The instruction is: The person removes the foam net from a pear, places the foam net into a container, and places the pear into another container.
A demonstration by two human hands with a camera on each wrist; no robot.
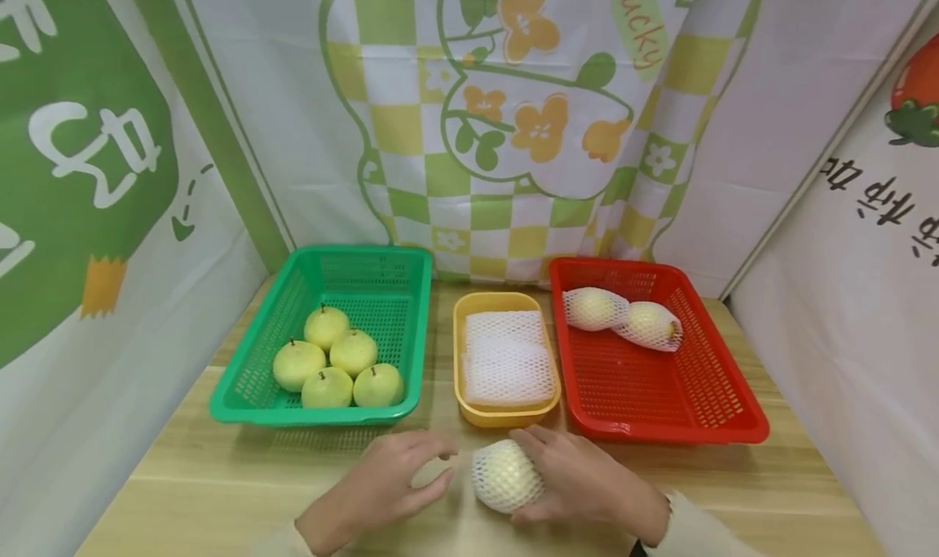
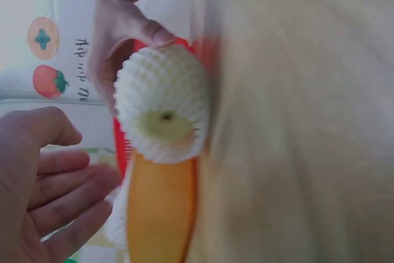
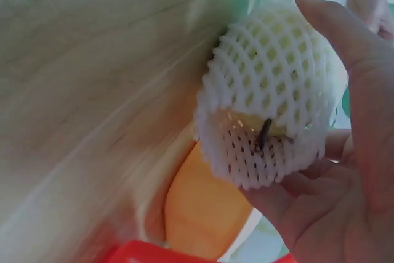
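A pear (image 1: 508, 477) in a white foam net sleeve is gripped by my right hand (image 1: 579, 479) low over the front of the table. In the right wrist view its dark stem (image 3: 265, 133) shows inside the open end of the net (image 3: 271, 60). My thumb lies along one side of it and my fingers curl beneath. My left hand (image 1: 396, 479) is to the left of the pear, apart from it, with fingers loosely bent and nothing held. In the left wrist view the pear's other end (image 2: 165, 121) faces that hand.
Several bare pears (image 1: 326, 386) lie in a green basket (image 1: 421, 329) at left. A yellow bin (image 1: 506, 417) in the middle holds stacked foam nets (image 1: 509, 369). The red basket (image 1: 623, 402) at right holds two netted pears (image 1: 623, 316). Printed curtains (image 1: 513, 239) hang behind the wooden table (image 1: 176, 475).
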